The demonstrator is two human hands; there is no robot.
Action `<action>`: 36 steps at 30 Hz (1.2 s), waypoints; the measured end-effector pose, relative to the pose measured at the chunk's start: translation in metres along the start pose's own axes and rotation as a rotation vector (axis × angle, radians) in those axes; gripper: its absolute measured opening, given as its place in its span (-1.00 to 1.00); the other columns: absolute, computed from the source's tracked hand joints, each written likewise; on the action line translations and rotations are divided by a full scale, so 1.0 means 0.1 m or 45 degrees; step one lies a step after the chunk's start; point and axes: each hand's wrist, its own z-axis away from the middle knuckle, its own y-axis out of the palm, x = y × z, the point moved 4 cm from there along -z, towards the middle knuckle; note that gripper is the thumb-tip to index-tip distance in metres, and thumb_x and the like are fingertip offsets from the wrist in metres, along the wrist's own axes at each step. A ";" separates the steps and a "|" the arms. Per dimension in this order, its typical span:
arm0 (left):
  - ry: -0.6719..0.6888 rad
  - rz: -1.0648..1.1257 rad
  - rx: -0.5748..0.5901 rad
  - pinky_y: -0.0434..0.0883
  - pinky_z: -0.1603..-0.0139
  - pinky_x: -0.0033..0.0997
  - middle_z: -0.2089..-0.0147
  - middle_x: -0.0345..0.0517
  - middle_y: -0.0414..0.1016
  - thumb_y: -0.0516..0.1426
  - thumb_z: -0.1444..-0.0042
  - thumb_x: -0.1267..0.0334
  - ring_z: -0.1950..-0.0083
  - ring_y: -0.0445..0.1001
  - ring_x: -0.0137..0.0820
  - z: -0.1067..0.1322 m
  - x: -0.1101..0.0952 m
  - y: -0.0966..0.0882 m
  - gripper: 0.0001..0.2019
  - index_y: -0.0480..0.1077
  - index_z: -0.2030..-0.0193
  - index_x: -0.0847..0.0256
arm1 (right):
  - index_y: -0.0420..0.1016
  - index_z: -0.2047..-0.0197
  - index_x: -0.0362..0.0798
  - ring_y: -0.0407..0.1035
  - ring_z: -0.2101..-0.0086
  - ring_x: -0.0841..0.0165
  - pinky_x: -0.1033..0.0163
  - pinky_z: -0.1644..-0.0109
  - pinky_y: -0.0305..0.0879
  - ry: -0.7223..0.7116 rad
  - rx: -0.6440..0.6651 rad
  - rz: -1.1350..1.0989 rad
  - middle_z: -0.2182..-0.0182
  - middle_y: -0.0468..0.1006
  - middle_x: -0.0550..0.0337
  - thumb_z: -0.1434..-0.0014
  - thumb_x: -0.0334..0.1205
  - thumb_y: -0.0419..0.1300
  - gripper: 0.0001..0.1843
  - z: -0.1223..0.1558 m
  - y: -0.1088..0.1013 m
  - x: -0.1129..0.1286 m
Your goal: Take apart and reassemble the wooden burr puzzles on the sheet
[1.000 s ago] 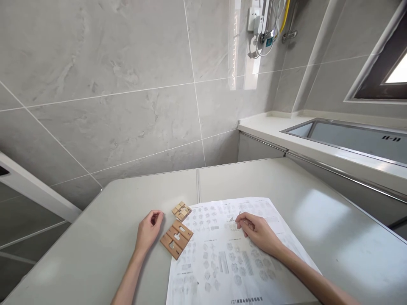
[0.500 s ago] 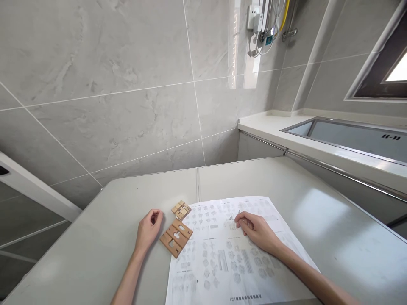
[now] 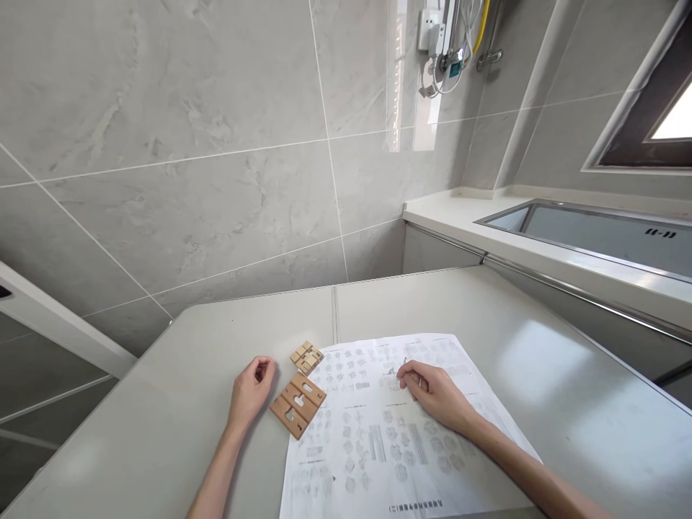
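My left hand (image 3: 253, 391) rests on the table left of two wooden boards, its fingers curled into a loose fist with nothing visible inside. A brown wooden board (image 3: 300, 417) with numbered, shaped cutouts lies just right of that hand and overlaps the paper's left edge. Above it is a smaller, paler board (image 3: 307, 357) with block-like pieces on it. My right hand (image 3: 432, 388) lies on the upper right of a large printed sheet (image 3: 378, 497). Its fingers are bent and pressed together near a small printed figure; whatever they may pinch is hidden.
The pale grey table (image 3: 259, 317) has a seam (image 3: 335, 310) running to its back edge. Behind it rises a tiled wall (image 3: 216, 144). To the right are a white counter (image 3: 432, 210) with an inset sink (image 3: 595, 231), plus sockets and cables (image 3: 432, 36) above.
The whole view shifts very slightly to the left. Both hands, the boards and the sheet keep the same places relative to each other.
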 end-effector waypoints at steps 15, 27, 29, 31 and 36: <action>0.007 -0.016 -0.010 0.41 0.23 -0.40 0.29 -0.16 0.65 0.08 -0.25 -0.11 0.31 0.53 -0.30 0.00 0.00 0.00 -0.65 0.49 0.27 0.10 | 0.56 0.18 0.07 0.25 0.53 0.35 0.18 0.30 0.31 0.001 -0.001 0.005 0.38 0.61 0.24 -0.37 -0.17 0.07 -0.77 0.00 0.00 0.01; 0.017 -0.021 -0.013 0.38 0.31 -0.44 0.32 -0.20 0.63 0.09 -0.25 -0.09 0.36 0.50 -0.32 0.03 -0.05 -0.03 -0.67 0.50 0.27 0.09 | 0.58 0.17 0.09 0.25 0.52 0.34 0.20 0.32 0.28 0.012 -0.013 0.012 0.36 0.62 0.24 -0.35 -0.20 0.09 -0.78 0.00 0.02 0.00; 0.021 -0.019 -0.011 0.38 0.31 -0.44 0.31 -0.20 0.63 0.09 -0.25 -0.09 0.35 0.51 -0.32 0.03 -0.05 -0.04 -0.67 0.50 0.28 0.09 | 0.58 0.16 0.08 0.24 0.52 0.34 0.19 0.33 0.28 0.023 -0.008 0.005 0.35 0.62 0.23 -0.35 -0.18 0.09 -0.78 0.00 0.02 0.00; 0.022 -0.020 -0.011 0.38 0.31 -0.44 0.31 -0.20 0.63 0.09 -0.25 -0.09 0.34 0.51 -0.31 0.03 -0.05 -0.03 -0.67 0.49 0.28 0.09 | 0.58 0.16 0.08 0.21 0.54 0.35 0.20 0.34 0.26 0.028 -0.001 0.000 0.34 0.62 0.22 -0.35 -0.19 0.08 -0.78 0.00 0.02 0.00; 0.023 -0.030 -0.012 0.38 0.30 -0.43 0.32 -0.20 0.63 0.09 -0.25 -0.10 0.36 0.50 -0.32 0.02 -0.02 -0.02 -0.66 0.50 0.27 0.09 | 0.58 0.17 0.08 0.21 0.52 0.35 0.21 0.33 0.25 0.022 -0.003 0.015 0.34 0.62 0.24 -0.35 -0.22 0.09 -0.79 0.00 0.02 0.01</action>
